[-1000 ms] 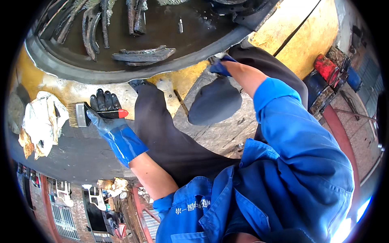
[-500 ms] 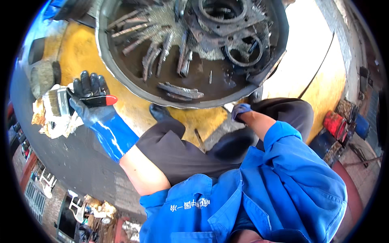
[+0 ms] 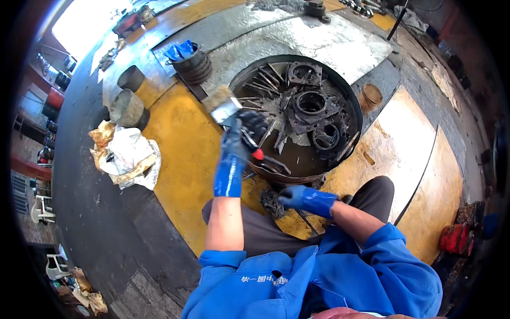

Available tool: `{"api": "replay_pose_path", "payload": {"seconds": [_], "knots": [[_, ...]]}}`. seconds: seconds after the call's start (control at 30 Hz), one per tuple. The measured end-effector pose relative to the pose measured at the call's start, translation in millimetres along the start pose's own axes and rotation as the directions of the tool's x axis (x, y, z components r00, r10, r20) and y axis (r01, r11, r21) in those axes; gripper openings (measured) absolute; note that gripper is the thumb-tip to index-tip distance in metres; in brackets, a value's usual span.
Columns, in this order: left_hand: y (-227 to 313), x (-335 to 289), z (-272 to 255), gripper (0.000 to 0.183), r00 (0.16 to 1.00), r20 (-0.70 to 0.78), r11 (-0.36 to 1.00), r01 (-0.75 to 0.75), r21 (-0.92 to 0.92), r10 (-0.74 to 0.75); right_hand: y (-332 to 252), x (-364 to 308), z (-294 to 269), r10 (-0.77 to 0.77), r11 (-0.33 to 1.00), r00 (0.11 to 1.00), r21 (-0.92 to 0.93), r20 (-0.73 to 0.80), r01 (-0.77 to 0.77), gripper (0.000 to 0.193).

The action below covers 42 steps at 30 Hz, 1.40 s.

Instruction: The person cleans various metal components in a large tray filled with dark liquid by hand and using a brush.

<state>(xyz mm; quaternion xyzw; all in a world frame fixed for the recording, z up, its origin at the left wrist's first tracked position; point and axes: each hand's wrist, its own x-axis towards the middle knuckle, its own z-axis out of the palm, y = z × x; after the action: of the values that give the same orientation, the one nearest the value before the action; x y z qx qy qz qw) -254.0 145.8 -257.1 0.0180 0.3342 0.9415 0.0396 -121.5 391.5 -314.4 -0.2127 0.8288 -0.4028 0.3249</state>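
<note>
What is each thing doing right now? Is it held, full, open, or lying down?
Left hand: blue-gloved, raised, gripping the brush.
Red-handled flat paintbrush: held over the basin's edge.
Right hand: blue-gloved, low, touching a dark wad.
Round black metal basin: full of greasy parts.
Crumpled white rag: lying on the floor.

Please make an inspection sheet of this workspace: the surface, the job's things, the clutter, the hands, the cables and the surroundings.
Surface: yellow and grey floor, worn and dirty.
Job's things: round pan holding dark metal parts in murky liquid; brush with a red handle; dark wad near the pan's rim.
Clutter: crumpled rags; two short cylinders; stack of dark rings with a blue item on top; small tan ring.
Hands: left hand, blue glove, raised, grip shut on the brush; right hand, blue glove, at the wad, grip unclear.
Cables: nothing seen.
Surroundings: red container at the right; white chairs far left.
</note>
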Motion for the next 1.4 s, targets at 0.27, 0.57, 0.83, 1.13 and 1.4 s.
{"api": "replay_pose_path", "payload": {"seconds": [0.27,0.57,0.83,1.13,1.4], "knots": [[-67.0,-54.8,23.8,0.047,0.984,0.123,0.911,0.066,0.407,-0.126,-83.9,-46.6,-92.0,-0.098,0.88,0.994,0.463,-0.043,0.106,0.06],[-65.4,-104.2,129.7,0.042,0.972,0.047,0.604,0.106,0.79,-0.232,-38.1,-52.4,-90.8,-0.038,0.815,0.998,0.576,-0.041,0.055,0.026],[-118.5,-60.5,108.0,0.047,0.972,0.018,0.664,0.147,0.733,-0.235,28.5,-30.1,-97.9,-0.197,0.561,0.956,0.774,-0.218,0.292,0.023],[-141.4,-125.5,-27.5,0.041,0.576,-0.088,0.037,0.201,0.979,-0.812,-3.1,-73.4,-152.6,0.136,0.455,0.891,0.826,-0.433,0.332,0.035],[-225.6,-190.4,46.4,0.05,0.527,-0.375,-0.577,-0.291,0.763,-0.762,49.6,-29.2,-105.5,-0.078,0.483,0.87,0.745,-0.488,0.461,0.024]]}}
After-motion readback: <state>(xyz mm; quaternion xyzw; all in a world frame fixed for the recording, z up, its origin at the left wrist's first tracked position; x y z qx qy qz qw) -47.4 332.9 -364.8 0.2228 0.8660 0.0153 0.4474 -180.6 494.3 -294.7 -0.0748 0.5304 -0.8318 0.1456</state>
